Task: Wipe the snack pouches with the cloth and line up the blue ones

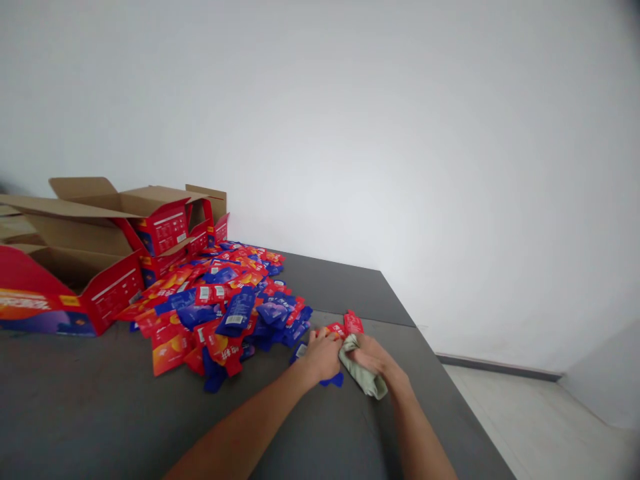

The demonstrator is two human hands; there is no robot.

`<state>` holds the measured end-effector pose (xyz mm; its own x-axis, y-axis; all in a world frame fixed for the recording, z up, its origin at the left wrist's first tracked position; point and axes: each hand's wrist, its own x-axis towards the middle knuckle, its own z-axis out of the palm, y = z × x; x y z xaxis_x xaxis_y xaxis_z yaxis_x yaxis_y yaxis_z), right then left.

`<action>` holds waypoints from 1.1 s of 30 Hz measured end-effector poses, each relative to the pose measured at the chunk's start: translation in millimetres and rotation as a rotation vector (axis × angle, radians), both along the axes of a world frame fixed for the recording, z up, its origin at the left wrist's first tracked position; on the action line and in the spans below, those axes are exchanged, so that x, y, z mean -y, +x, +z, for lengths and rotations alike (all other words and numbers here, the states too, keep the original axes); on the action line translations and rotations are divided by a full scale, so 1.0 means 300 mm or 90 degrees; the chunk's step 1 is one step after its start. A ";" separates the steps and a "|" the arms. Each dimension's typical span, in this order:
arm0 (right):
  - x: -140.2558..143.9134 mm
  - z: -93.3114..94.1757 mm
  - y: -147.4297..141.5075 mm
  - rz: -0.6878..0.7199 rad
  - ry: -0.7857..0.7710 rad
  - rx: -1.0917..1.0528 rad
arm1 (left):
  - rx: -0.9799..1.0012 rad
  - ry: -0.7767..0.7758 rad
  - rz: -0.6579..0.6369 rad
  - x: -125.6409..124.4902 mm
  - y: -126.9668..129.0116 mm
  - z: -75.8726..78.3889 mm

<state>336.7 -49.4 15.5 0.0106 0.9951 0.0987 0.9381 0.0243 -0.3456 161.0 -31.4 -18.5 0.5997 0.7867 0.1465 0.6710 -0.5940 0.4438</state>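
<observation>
My left hand (323,357) is over a few packets near the table's right side, its fingers curled down on a red packet (336,329). A blue packet (333,381) sticks out below that hand, and part of another dark blue packet (299,351) shows to its left. My right hand (371,355) is closed on a folded pale green cloth (364,377), right beside the left hand. Just beyond the cloth another red packet (353,323) lies on the table. The fingertips of both hands are partly hidden.
A large heap of red and blue packets (239,310) spreads over the dark grey table (345,287) to the left. Opened red cardboard boxes (114,293) stand stacked behind it. A white wall backs the table, whose right edge drops to a pale floor (525,413).
</observation>
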 end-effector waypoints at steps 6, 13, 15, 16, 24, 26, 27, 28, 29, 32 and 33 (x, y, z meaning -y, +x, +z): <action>0.036 0.077 -0.010 0.073 -0.086 -0.117 | 0.082 0.000 0.045 0.049 -0.132 0.021; -0.024 0.032 -0.130 0.067 0.025 -0.143 | 0.051 0.015 0.136 0.024 -0.169 -0.004; -0.022 -0.008 -0.173 0.113 0.033 -0.129 | 0.044 -0.001 0.148 0.015 -0.159 -0.017; -0.017 -0.027 -0.192 0.128 0.038 -0.116 | 0.045 -0.006 0.151 0.009 -0.155 -0.023; -0.039 -0.096 -0.205 0.052 0.127 -0.075 | 0.052 0.000 0.176 -0.018 -0.132 -0.045; -0.063 -0.102 -0.166 -0.002 0.142 -0.064 | 0.044 0.003 0.178 -0.019 -0.128 -0.048; -0.072 -0.105 -0.147 -0.034 0.149 -0.058 | 0.040 0.002 0.181 -0.019 -0.127 -0.048; -0.079 -0.108 -0.131 -0.066 0.153 -0.052 | 0.037 0.000 0.182 -0.018 -0.126 -0.047; -0.082 -0.110 -0.120 -0.093 0.156 -0.045 | 0.035 -0.004 0.183 -0.017 -0.125 -0.045; -0.076 -0.111 -0.120 -0.105 0.177 -0.027 | 0.034 -0.009 0.187 -0.013 -0.123 -0.035; -0.069 -0.108 -0.132 -0.085 0.181 -0.026 | 0.037 -0.009 0.188 -0.012 -0.122 -0.032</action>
<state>297.2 -28.5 -16.9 0.1492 0.9173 0.3691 0.9247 0.0028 -0.3807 124.4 -27.8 -28.1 0.3356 0.9280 0.1619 0.7871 -0.3706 0.4931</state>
